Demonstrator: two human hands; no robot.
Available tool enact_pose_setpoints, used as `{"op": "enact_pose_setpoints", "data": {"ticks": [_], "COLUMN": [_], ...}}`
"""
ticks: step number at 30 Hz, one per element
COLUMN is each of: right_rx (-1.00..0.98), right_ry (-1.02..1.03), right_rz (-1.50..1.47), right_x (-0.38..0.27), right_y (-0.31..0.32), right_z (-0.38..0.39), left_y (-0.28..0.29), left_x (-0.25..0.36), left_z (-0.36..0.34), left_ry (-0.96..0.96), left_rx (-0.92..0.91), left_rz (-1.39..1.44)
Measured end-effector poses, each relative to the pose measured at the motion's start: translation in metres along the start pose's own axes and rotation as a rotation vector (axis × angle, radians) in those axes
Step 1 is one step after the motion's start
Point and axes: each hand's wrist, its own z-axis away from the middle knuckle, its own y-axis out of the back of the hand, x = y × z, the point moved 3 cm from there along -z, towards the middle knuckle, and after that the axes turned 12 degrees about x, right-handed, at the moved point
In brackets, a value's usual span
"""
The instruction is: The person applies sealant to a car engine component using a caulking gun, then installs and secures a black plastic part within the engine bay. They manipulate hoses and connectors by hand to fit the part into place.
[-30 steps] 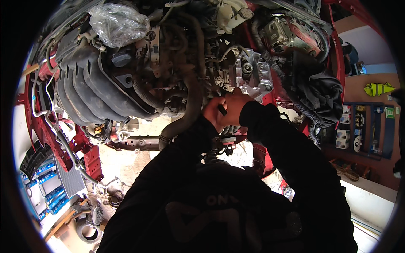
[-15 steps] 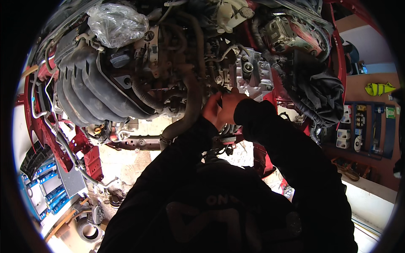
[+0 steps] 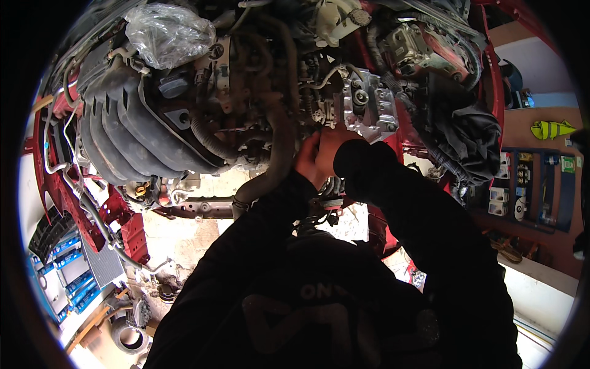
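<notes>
Both my hands are together in the middle of a car's engine bay, between a thick dark hose [image 3: 281, 135] and a silver metal housing [image 3: 373, 107]. My left hand [image 3: 306, 158] is on the hose side, its fingers closed in. Pressed up against it, my right hand [image 3: 330, 147] is also closed, knuckles uppermost. Whatever they grip is hidden by the fingers and the shadow. Just beyond the fingertips are small metal fittings [image 3: 321, 114]. Below my right wrist hangs a metal part with a reddish band [image 3: 332, 203].
A ribbed black intake manifold [image 3: 132, 132] fills the left side, with a crumpled clear plastic bag [image 3: 169, 35] above it. Black fabric [image 3: 464, 138] lies at right. A red body panel [image 3: 132, 237] and a shelf with blue boxes [image 3: 74, 270] are at lower left.
My right hand and cuff have shifted slightly left and toward me, baring more of the fittings beyond the fingers. My left hand has barely moved.
</notes>
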Motion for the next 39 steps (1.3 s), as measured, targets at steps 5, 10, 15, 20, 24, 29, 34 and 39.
{"op": "enact_pose_setpoints", "data": {"ticks": [5,10,15,20,24,29,34,39], "right_rx": [-0.02,-0.01,0.053,0.051,0.032,0.072,0.157,0.246], "right_ry": [0.054,0.07,0.095,0.121,0.119,0.118,0.198,0.213], "right_rz": [-0.019,-0.071,-0.115,-0.108,-0.092,-0.136,-0.206,-0.251], "right_x": [0.003,0.005,0.014,0.017,0.018,0.028,0.042,0.045], "right_y": [0.003,0.006,0.0,-0.005,-0.007,-0.023,-0.044,-0.061], "right_z": [0.001,0.007,0.012,0.011,0.01,0.006,-0.001,0.0], "left_y": [0.007,-0.027,-0.024,-0.02,-0.011,-0.015,-0.021,-0.039], "left_x": [-0.005,0.014,0.03,0.034,0.03,0.036,0.041,0.053], "left_z": [-0.004,0.014,0.025,0.021,0.011,0.023,0.049,0.033], "left_ry": [-0.044,0.24,0.054,-0.421,-0.484,-0.816,-0.64,-0.943], "left_rx": [0.012,-0.303,0.053,0.302,0.42,0.358,0.314,0.389], "left_rz": [-0.04,0.277,-0.513,-0.672,-0.641,-0.989,-1.066,-1.238]}}
